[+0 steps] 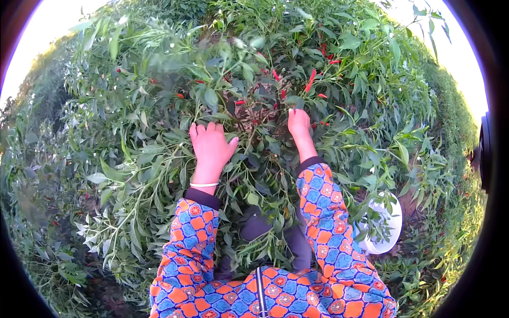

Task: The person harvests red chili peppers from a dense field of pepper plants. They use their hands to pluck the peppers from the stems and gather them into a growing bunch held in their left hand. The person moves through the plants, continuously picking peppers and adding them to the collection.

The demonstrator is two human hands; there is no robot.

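Observation:
My left hand (212, 144) lies back upward on the leafy stems of a chili pepper plant (159, 155), its fingers apart and the thumb out to the right. Further right, my right hand (299, 121) is closed at the plant, with a bit of red at the fingertips that looks like a chili pepper. Red chili peppers (310, 80) hang just above and to the right of this hand, and another red chili pepper (239, 103) shows between the two hands. Leaves partly hide what both sets of fingertips touch.
A white plastic bucket (391, 228) stands at the lower right, partly behind leaves and my right sleeve. Dense pepper plants surround me on both sides. Leafy branches hang over my legs (298, 242). Part of a dark object (485, 151) shows at the right rim.

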